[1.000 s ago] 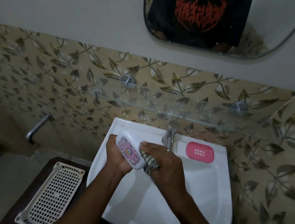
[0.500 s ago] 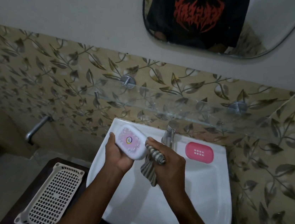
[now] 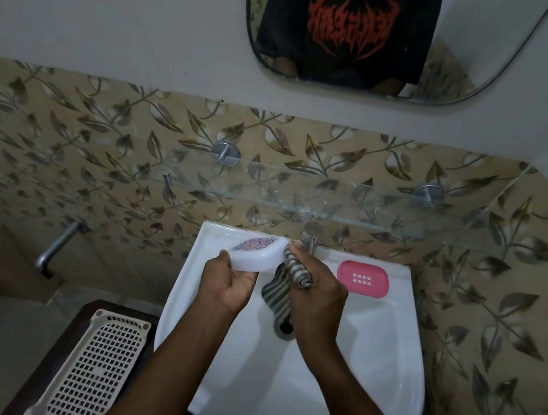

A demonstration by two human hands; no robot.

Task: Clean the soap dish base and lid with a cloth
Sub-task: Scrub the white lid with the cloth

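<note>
My left hand (image 3: pixel 230 283) holds the white soap dish lid (image 3: pixel 258 253) over the back of the sink, its pink patterned top tilted away toward the wall. My right hand (image 3: pixel 318 295) grips a grey striped cloth (image 3: pixel 286 278) and presses its bunched end against the lid's right side. The rest of the cloth hangs down into the bowl. The pink soap dish base (image 3: pixel 363 278), with small drain slots, lies flat on the sink's back right ledge, apart from both hands.
The white sink (image 3: pixel 366 374) has a metal tap (image 3: pixel 310 236) at the back, just behind my right hand. A glass shelf (image 3: pixel 335 201) juts out above it. A beige perforated tray (image 3: pixel 95 368) lies on a dark stool at lower left. A mirror (image 3: pixel 390 38) hangs above.
My left hand has turned the lid so its patterned top tips away and its plain white side faces me. My right hand with the cloth has shifted up along the lid's right side.
</note>
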